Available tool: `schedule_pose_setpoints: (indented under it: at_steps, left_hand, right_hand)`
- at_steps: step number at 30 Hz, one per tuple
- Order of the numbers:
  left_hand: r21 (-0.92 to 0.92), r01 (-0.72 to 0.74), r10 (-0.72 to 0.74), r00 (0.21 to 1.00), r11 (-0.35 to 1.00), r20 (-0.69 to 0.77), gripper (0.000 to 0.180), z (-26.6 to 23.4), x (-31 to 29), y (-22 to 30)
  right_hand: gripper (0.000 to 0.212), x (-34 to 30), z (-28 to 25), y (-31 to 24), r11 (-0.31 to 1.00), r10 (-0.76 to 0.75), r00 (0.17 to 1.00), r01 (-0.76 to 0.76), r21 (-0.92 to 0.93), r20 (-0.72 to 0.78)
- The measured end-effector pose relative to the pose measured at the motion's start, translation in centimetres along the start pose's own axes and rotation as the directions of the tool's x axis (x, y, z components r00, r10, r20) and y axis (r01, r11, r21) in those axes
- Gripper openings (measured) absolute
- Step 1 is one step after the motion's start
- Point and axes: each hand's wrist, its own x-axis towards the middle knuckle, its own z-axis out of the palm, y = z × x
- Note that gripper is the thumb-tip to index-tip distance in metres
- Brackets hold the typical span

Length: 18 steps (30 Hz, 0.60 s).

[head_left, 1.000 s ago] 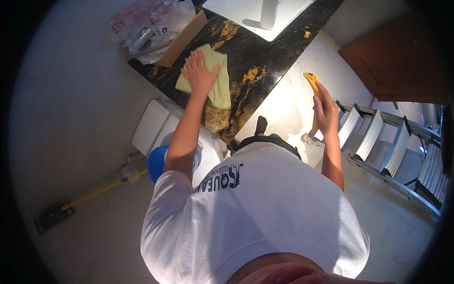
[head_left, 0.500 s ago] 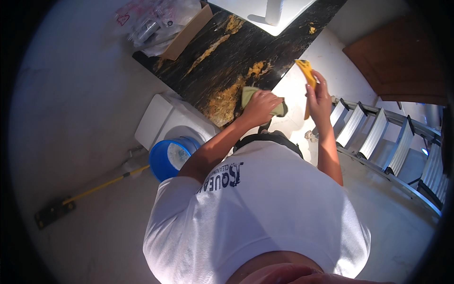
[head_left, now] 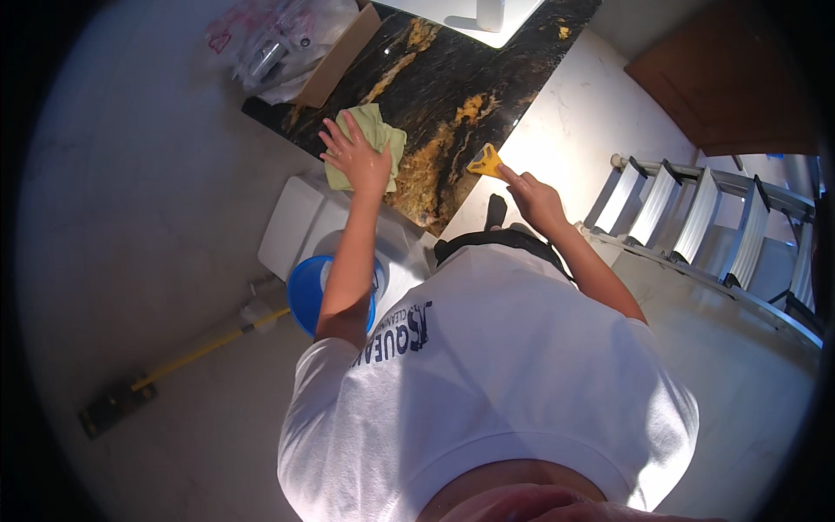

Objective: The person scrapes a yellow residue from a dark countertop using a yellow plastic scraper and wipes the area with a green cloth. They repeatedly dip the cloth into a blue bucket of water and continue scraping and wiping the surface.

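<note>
My left hand [head_left: 358,163] lies with its fingers spread on a light green cloth [head_left: 389,139], pressing it against the black and gold stone countertop [head_left: 444,83] near its left edge. Part of the cloth is under the palm and hidden. In my right hand [head_left: 537,202] is a yellow scraper [head_left: 484,161], gripped by its handle. The scraper's wide head is at the countertop's front right edge; whether it touches the stone I cannot tell.
A cardboard box [head_left: 341,54] of plastic-wrapped items stands at the far left of the counter, a white sink [head_left: 452,9] behind. Below are a toilet [head_left: 296,213], a blue bucket [head_left: 304,296] and a yellow-handled floor tool [head_left: 209,348]. An aluminium ladder [head_left: 687,217] stands right.
My left hand has moved left and away from me with the cloth, which is now spread out under it. My right hand has brought the scraper left and down to the counter edge.
</note>
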Motion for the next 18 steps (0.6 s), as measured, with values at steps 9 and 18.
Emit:
schedule_pose_setpoints:
  at_steps: [9, 18]
  left_hand:
    - [-0.113, -0.18, 0.179, 0.984, 0.977, -0.023, 0.088, 1.1, 0.3, -0.2]
    - [-0.052, -0.306, 0.309, 0.948, 0.951, 0.071, 0.12, -0.2, 0.2, -0.2]
  right_hand:
    - [0.055, 0.0, 0.5, 0.1, 0.999, -0.041, 0.997, 0.041, 0.009, -0.072]
    - [0.05, 1.1, 0.7, -0.1, 0.982, -0.148, 0.969, 0.168, 0.086, -0.196]
